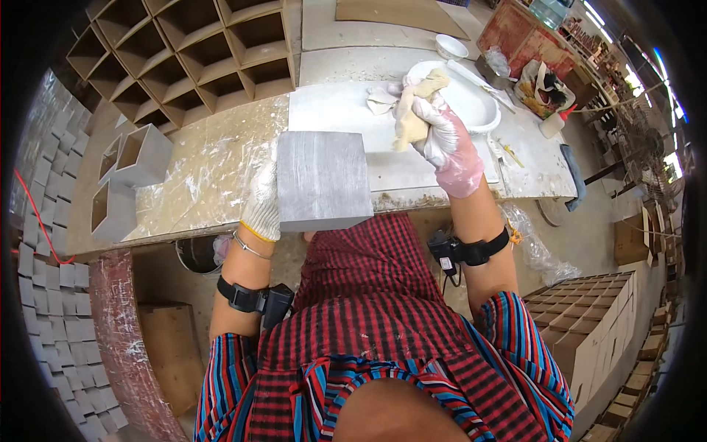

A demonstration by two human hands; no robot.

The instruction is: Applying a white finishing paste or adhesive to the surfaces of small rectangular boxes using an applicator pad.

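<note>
My left hand (261, 206), in a white knit glove with a yellow cuff edge, grips a grey box (322, 175) along its left side. The box has a streaked, brushed-looking face, and it hides most of my fingers. Closed around a crumpled pale-yellow cloth (414, 121) is my right hand (449, 144), covered by a thin pinkish glove smeared with white. Cloth and box are apart. Just beyond the right hand stands a white basin (492, 121) with a whitish inside.
Three small grey open boxes (143, 155) rest at the table's left. A brown compartment rack (195, 62) stands behind them. A white bowl (451, 47), a bottle with a red tip (554, 124) and a bag (543, 88) are at the far right. Stacked grey boxes (70, 339) line the left.
</note>
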